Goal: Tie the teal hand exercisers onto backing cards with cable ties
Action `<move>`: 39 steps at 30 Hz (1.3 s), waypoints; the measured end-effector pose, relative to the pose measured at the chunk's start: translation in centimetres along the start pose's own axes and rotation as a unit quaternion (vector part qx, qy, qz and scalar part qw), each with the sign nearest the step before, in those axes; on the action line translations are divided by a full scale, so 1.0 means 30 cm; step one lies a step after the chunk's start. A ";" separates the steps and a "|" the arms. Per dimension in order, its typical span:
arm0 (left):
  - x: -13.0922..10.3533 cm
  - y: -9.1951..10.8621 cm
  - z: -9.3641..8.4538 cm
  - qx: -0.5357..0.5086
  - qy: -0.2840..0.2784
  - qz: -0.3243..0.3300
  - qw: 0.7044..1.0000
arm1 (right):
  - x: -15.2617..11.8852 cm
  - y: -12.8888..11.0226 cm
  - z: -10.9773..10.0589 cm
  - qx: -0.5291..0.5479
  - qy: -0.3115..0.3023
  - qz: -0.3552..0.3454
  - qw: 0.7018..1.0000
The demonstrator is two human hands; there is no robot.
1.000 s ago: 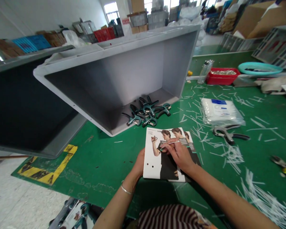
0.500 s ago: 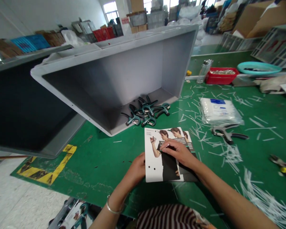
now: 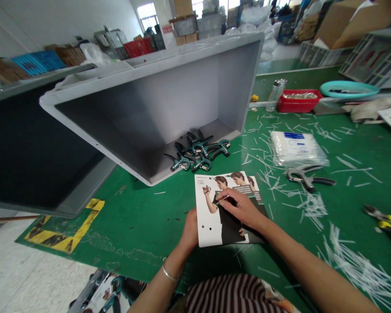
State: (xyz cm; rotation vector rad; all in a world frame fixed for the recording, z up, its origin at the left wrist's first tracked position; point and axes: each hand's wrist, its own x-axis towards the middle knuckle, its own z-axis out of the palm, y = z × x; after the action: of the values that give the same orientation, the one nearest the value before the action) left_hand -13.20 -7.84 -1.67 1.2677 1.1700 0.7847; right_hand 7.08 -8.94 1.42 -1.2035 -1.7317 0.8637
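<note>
Several printed cards (image 3: 209, 237) lie fanned and overlapping in front of me, showing a person in black using a hand grip; two small holes are near the lower left of the top one. At their left edge, my left hand (image 3: 190, 228) grips from below, its fingers hidden under the cards. Above the top card, my right hand (image 3: 243, 208) has thumb and fingers drawn together in a pinch. A small pale spot shows at those fingertips, too small to name. Beyond the cards, several green-and-black hand grips (image 3: 200, 150) lie in a pile at the mouth of a tipped grey crate (image 3: 189, 95).
On the right are a grey hand grip (image 3: 308, 178), a bag of white ties (image 3: 298, 148), scattered ties (image 3: 355, 265) and yellow-handled pliers (image 3: 386, 219). Behind stand a red tray (image 3: 299, 103), a bottle (image 3: 275, 95) and a turquoise basin (image 3: 348, 89). Another dark crate (image 3: 35, 143) leans left.
The view has shifted slightly. My left wrist has come in closer to the cards, and the right fingers have moved a little over the top card. The pile of hand grips stays put.
</note>
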 end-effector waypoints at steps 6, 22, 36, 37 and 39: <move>0.003 0.002 -0.002 -0.012 0.050 0.068 0.996 | -0.006 -0.004 -0.014 -0.028 -0.042 -0.073 0.996; -0.051 0.126 -0.039 -0.179 -0.014 -0.100 0.979 | -0.012 -0.093 0.004 -0.156 -0.066 -0.047 0.984; 0.069 0.153 -0.034 -0.145 -0.118 -0.166 0.968 | 0.048 0.235 -0.434 -0.286 0.199 0.290 0.891; 0.091 0.163 -0.030 -0.139 -0.147 -0.166 0.965 | 0.074 0.279 -0.471 -0.292 0.198 0.310 0.883; 0.125 0.179 -0.030 -0.131 -0.177 -0.164 0.962 | 0.118 0.343 -0.516 -0.286 0.193 0.335 0.877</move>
State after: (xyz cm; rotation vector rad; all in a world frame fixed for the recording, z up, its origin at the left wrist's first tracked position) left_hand -12.22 -3.06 2.79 0.9155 0.9178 0.4259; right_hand 24.30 -1.32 -0.33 -2.2833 -1.2604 0.4143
